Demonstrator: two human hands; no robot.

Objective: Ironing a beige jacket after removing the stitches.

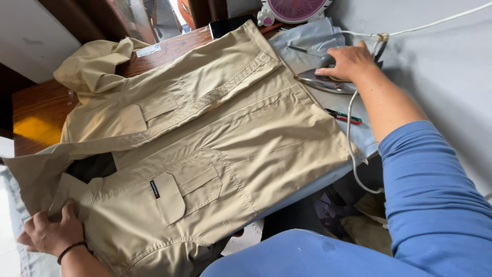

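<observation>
Spreading across most of a pale grey ironing surface [435, 77], a beige work shirt [205, 154] with flapped chest pockets is seen laid flat, front side up, its collar end toward the left and one sleeve bunched over a brown wooden worktop [41, 110] behind it. The shirt's collar area is pinched by the left hand [48, 233], closed on the fabric at the lower left, a dark band worn at the wrist. An electric iron [328, 79] is gripped by its handle in the right hand [348, 61], closed over it, the soleplate resting on the grey cloth just beside the shirt's hem at the upper right. A white cord [352, 149] is trailed from the iron past the blue-sleeved forearm. Two pens, red and green [343, 117], are seen lying near the iron. A pink fan [292, 10] is partly shown at the top edge.
</observation>
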